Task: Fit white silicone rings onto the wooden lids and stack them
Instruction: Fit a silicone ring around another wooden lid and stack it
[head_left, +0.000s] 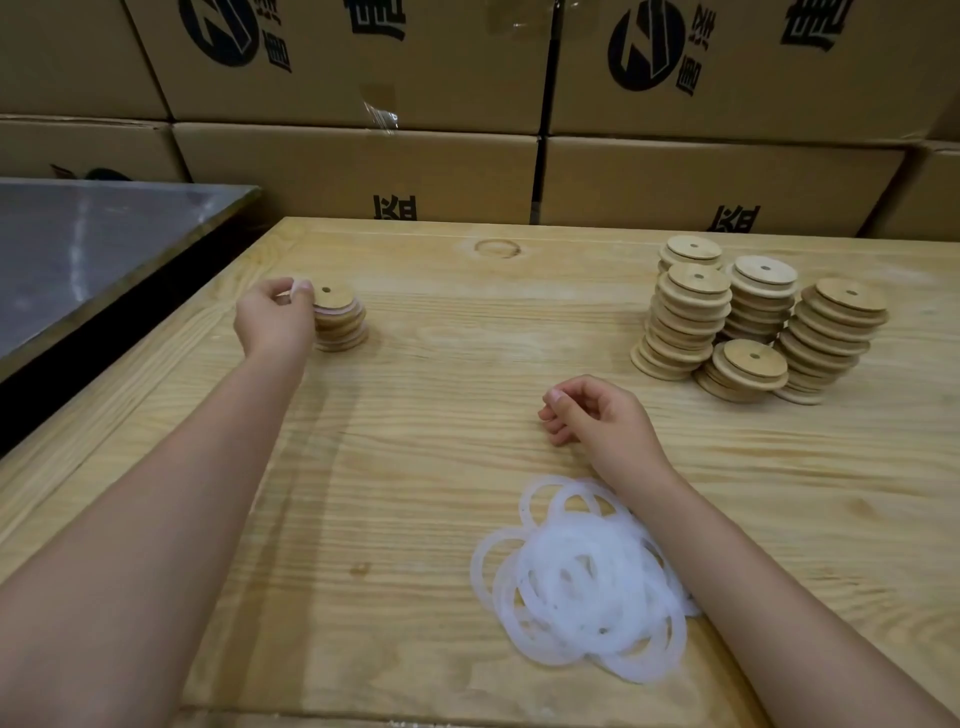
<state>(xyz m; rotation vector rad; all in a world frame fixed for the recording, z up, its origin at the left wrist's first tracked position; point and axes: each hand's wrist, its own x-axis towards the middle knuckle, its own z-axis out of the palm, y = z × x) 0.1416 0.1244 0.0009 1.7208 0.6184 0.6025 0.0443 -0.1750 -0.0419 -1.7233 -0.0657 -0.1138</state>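
Nearest to us, a loose heap of white silicone rings (582, 577) lies on the wooden table (415, 415), overlapping too much for us to count. Our right forearm runs just beside it on its right. Our right hand (597, 415) rests on the table beyond the heap, fingers loosely curled and holding nothing.

Our left hand (275, 317) reaches to the far left, where its fingertips pinch the left edge of the top lid (335, 299) of a short stack of lids (343, 327). White ring edges show between the layers, and we make out about five lids.

At the far right, five stacks of bare wooden lids (753, 322) stand crowded together, touching or nearly so, several leaning. They are well apart from both hands.

Between the short stack and those five, the middle of the table is open wood. A grey metal surface (93, 244) adjoins the table's left edge. Cardboard boxes (363, 171) with black print form a wall along the far edge.
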